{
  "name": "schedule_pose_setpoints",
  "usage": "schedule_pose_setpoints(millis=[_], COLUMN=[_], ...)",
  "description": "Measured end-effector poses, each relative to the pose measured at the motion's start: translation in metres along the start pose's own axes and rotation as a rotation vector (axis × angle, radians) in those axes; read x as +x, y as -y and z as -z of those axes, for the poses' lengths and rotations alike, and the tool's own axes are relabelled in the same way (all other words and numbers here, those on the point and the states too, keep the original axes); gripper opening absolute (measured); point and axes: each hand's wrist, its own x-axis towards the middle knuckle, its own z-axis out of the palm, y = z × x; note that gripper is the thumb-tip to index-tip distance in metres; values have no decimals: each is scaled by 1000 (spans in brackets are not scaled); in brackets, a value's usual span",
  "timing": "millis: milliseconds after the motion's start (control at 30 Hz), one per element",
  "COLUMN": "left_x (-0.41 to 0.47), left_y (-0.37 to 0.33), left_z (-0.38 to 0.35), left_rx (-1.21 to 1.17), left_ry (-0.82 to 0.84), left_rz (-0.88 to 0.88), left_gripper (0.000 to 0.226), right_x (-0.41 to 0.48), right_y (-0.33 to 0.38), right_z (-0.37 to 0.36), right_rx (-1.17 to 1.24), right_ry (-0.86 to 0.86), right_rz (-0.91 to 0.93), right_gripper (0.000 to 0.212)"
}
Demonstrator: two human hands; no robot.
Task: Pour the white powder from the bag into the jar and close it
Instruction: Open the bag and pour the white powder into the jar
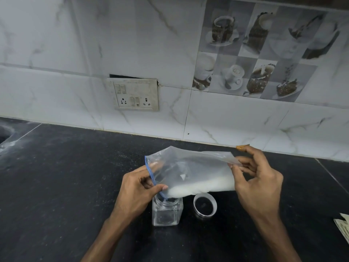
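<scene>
A clear zip bag [190, 167] with a blue seal strip is held level over the black counter. White powder [205, 186] lies along its lower edge. My left hand [137, 190] pinches the open mouth of the bag right above the jar. My right hand [258, 178] grips the bag's closed end, lifted a little. The clear square jar [167, 212] stands upright and open under the bag's mouth, and a thin trickle of powder runs into it. The jar's round lid [205, 205] lies upside down on the counter just right of the jar.
The black stone counter [66, 176] runs back to a white marble-tiled wall with a switch and socket plate [135, 95]. A sink edge [5, 133] shows at far left. Folded paper [343, 225] lies at the right edge. Some powder dusts the counter at left.
</scene>
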Motion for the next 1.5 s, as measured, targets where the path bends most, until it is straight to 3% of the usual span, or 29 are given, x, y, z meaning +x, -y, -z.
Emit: schedule_pose_setpoints(millis=[667,800,900,1100,1200,1500], left_x=[1,1,0,-1,-1,-1], left_y=[1,2,3,4,4,4], left_z=[-1,-1,-1,-1,-1,-2], left_rx=[46,37,61,31,12,12], left_ry=[-11,-27,-34,-33,-23,-31], left_rz=[-7,-21,-7,21,7,4], left_gripper=[36,44,33,35,47,43], right_x=[0,-1,-3,-4,-3,-2], right_y=[-3,-3,-1,0,-1,-1], right_z=[-2,-3,-4,-5,-5,-3], right_rx=[35,30,20,13,25,18], right_ry=[-28,-17,8,17,-14,-19], right_rz=[-17,-24,-13,-21,-30,-9], right_gripper=[49,49,48,49,48,48])
